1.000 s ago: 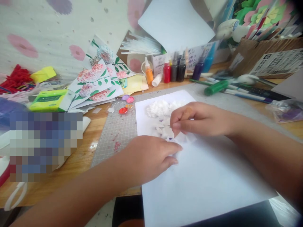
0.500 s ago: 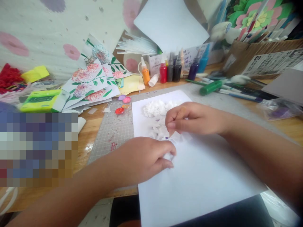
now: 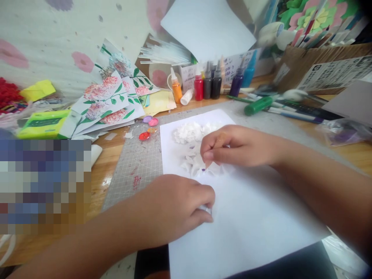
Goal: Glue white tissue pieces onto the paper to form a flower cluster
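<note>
Left hand (image 3: pixel 186 207): over left edge of white sheet (image 3: pixel 247 224), fingertips nearly together; cannot tell whether gripping anything.
White petals (image 3: pixel 190 162): on sheet's far half; likely light, soft, fragile; lift by edges.
Thin stick (image 3: pixel 207 166): above sheet; probably light, stiff; hold mid-length.
Right hand (image 3: pixel 236 147): over sheet, pinching stick.

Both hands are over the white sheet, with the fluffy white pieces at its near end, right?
Not quite: the head view shows the fluffy white pieces toward the far end of the white sheet. Left hand and right hand are indeed over it.
</note>
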A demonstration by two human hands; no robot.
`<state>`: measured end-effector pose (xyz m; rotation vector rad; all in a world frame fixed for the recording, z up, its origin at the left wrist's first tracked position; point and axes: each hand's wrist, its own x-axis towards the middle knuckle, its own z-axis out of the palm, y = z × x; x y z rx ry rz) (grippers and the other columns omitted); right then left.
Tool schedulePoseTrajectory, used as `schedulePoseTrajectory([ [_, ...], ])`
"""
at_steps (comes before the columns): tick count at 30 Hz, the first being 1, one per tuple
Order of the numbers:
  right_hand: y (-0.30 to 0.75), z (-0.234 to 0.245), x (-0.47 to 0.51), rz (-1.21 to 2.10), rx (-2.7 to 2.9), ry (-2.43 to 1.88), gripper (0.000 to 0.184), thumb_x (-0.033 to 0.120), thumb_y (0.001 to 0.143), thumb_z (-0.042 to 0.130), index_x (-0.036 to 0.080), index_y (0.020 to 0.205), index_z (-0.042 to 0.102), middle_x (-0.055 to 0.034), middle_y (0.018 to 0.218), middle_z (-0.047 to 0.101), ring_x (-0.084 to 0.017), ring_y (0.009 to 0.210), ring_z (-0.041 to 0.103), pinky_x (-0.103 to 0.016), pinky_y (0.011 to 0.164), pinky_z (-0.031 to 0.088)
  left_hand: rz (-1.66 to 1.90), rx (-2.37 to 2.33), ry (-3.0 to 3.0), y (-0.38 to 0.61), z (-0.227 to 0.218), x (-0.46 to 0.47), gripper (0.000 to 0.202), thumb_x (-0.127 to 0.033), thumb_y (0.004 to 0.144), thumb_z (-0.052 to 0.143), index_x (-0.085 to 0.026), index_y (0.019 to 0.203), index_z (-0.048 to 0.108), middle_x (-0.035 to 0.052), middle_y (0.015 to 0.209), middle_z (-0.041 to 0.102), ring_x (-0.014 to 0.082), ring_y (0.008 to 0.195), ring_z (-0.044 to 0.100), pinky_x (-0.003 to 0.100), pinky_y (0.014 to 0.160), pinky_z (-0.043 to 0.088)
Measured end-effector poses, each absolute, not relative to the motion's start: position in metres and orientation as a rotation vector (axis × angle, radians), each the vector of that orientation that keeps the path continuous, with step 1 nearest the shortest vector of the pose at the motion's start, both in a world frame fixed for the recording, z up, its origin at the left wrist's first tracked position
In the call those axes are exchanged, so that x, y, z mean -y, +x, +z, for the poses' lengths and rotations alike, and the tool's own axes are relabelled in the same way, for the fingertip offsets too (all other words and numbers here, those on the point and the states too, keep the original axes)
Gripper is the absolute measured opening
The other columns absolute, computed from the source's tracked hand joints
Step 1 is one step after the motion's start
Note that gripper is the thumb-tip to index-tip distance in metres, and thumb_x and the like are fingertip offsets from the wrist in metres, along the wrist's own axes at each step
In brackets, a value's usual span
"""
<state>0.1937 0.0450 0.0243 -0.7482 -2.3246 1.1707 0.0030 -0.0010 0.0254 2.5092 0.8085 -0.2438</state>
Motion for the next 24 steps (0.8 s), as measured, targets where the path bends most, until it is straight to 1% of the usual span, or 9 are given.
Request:
schedulePoseTrajectory([
  [2, 0.194, 0.024, -0.045, 1.164, 2.330, -0.735, 0.017, 0.014, 0.080, 0.045, 0.010, 0.068, 0.056, 0.0025, 0.064, 0.053, -0.002, 0.052, 0.042, -0.015, 0.048, 0.034, -0.212, -0.856, 2.509, 0.003, 0.025, 0.000, 0.009, -0.032, 0.081, 0.052, -0.026, 0.087, 0.052, -0.0069, 0.079, 0.060, 0.0111, 0.067, 0.053, 0.023, 0.056, 0.029],
  [6, 0.194, 0.025, -0.044, 1.150, 2.333, -0.743, 0.016, 0.015, 0.080, 0.045, 0.010, 0.070, 0.057, 0.0031, 0.063, 0.052, -0.002, 0.051, 0.041, -0.014, 0.047, 0.034, -0.273, -1.077, 2.489, 0.003, 0.028, 0.002, 0.028, -0.044, 0.075, 0.056, -0.027, 0.096, 0.050, -0.0042, 0.073, 0.059, 0.0145, 0.060, 0.051, 0.023, 0.049, 0.025],
  [9, 0.194, 0.026, -0.044, 1.139, 2.330, -0.748, 0.016, 0.015, 0.080, 0.046, 0.010, 0.069, 0.057, 0.0036, 0.061, 0.052, -0.002, 0.050, 0.041, -0.015, 0.047, 0.034, -0.365, -1.248, 2.457, 0.004, 0.030, 0.004, 0.033, -0.053, 0.074, 0.050, -0.024, 0.090, 0.050, -0.0016, 0.069, 0.058, 0.0152, 0.054, 0.049, 0.024, 0.046, 0.021],
  [11, 0.194, 0.025, -0.044, 1.133, 2.337, -0.748, 0.015, 0.014, 0.079, 0.046, 0.011, 0.069, 0.057, 0.0039, 0.060, 0.051, -0.002, 0.050, 0.041, -0.015, 0.047, 0.034, -0.379, -1.295, 2.459, 0.006, 0.030, 0.005, 0.030, -0.051, 0.077, 0.046, -0.022, 0.080, 0.050, -0.0013, 0.066, 0.056, 0.0144, 0.053, 0.047, 0.024, 0.045, 0.019],
  [15, 0.194, 0.025, -0.043, 1.123, 2.355, -0.752, 0.016, 0.015, 0.078, 0.047, 0.011, 0.067, 0.057, 0.0036, 0.059, 0.052, -0.002, 0.051, 0.042, -0.015, 0.047, 0.034, -0.283, -1.191, 2.473, 0.009, 0.026, 0.005, 0.025, -0.037, 0.083, 0.040, -0.020, 0.066, 0.049, -0.0039, 0.061, 0.054, 0.0114, 0.054, 0.044, 0.024, 0.047, 0.019],
  [17, 0.195, 0.025, -0.043, 1.099, 2.350, -0.744, 0.019, 0.016, 0.078, 0.046, 0.011, 0.063, 0.056, 0.0030, 0.061, 0.054, -0.003, 0.051, 0.043, -0.015, 0.047, 0.034, -0.184, -1.184, 2.467, 0.010, 0.024, 0.004, 0.024, -0.033, 0.083, 0.040, -0.021, 0.065, 0.050, -0.0050, 0.060, 0.053, 0.0102, 0.054, 0.043, 0.023, 0.048, 0.021],
  [20, 0.197, 0.027, -0.041, 0.997, 2.333, -0.703, 0.018, 0.014, 0.076, 0.046, 0.013, 0.061, 0.055, 0.0026, 0.064, 0.056, -0.003, 0.051, 0.046, -0.016, 0.048, 0.035, -0.021, -1.314, 2.443, 0.009, 0.022, -0.002, 0.017, -0.033, 0.079, 0.046, -0.022, 0.068, 0.052, -0.0055, 0.060, 0.052, 0.0097, 0.054, 0.043, 0.022, 0.048, 0.024],
  [24, 0.199, 0.029, -0.037, 0.816, 2.366, -0.658, 0.013, 0.009, 0.071, 0.045, 0.014, 0.069, 0.056, 0.0023, 0.062, 0.059, -0.005, 0.051, 0.047, -0.017, 0.047, 0.035, 0.140, -1.416, 2.423, 0.008, 0.020, -0.010, 0.015, -0.035, 0.076, 0.049, -0.022, 0.069, 0.054, -0.0053, 0.057, 0.049, 0.0100, 0.053, 0.043, 0.021, 0.048, 0.025],
])
